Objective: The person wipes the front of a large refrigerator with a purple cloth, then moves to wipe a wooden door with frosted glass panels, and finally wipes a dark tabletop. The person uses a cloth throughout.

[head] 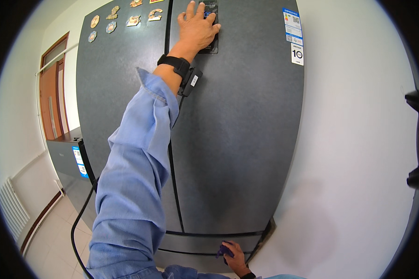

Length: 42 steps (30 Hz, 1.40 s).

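My left hand [198, 30] reaches up with spread fingers over the dark display panel [212, 45] on a grey refrigerator's door [237, 132]. Its back faces me and its thumb points right; the palm side is hidden. Blue digits glow between the fingers. A black strap with a small black device [190, 82] sits on that wrist, below which a blue denim sleeve begins. Low in the picture, my right hand [236, 258] holds a bunched purple cloth [226, 249] before the refrigerator's lower drawers [195, 243].
Several magnets [133, 21] dot the left door. Printed labels [293, 26] are stuck at the right door's upper edge. A white wall [349, 122] stands on the right. At left are a smaller dark appliance [68, 164], a black cable [73, 233], a radiator [14, 205] and a wooden door [50, 101].
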Motion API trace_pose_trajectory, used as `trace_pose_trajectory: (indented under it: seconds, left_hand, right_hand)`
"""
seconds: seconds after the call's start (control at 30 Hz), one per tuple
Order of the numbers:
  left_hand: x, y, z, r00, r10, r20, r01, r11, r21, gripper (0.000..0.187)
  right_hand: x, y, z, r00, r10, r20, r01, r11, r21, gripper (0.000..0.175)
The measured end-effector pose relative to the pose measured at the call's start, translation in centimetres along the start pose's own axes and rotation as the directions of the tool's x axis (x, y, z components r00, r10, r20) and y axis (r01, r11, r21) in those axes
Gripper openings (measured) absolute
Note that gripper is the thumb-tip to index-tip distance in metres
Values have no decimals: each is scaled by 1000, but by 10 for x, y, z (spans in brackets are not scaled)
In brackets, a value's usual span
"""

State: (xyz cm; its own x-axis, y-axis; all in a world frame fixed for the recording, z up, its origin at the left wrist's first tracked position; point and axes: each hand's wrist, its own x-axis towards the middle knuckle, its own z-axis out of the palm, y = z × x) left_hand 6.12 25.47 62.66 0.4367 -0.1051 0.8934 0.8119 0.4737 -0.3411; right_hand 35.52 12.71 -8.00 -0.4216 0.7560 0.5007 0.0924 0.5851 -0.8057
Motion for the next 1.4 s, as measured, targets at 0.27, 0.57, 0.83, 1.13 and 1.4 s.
trace_pose_trajectory:
  seconds: [0.27, 0.57, 0.83, 1.13, 1.4]
  left_hand:
    - [-10, -16, -5, 993, -77, -89, 77, 997, -10, 47]
    - [2, -19, -12, 999, -52, -5, 52, 999, 1, 42]
    - [-26, -18, -22, 995, -92, 29, 93, 994, -62, 38]
    - [-45, -9, -28, 997, -73, -12, 71, 992, -104, 42]
    - [-31, -3, -25, 996, -87, -14, 85, 987, -135, 48]
  right_hand:
    - [3, 5, -7, 1000, 6, -10, -6, 1000, 2, 58]
    - [2, -1, -5, 1000, 10, 4, -10, 1000, 22, 57]
    - [0, -6, -16, 1000, 14, -1, -14, 1000, 2, 57]
    - [-8, 0, -12, 1000, 19, 10, -19, 1000, 7, 58]
    - [-8, 0, -13, 1000, 28, 6, -28, 1000, 4, 57]
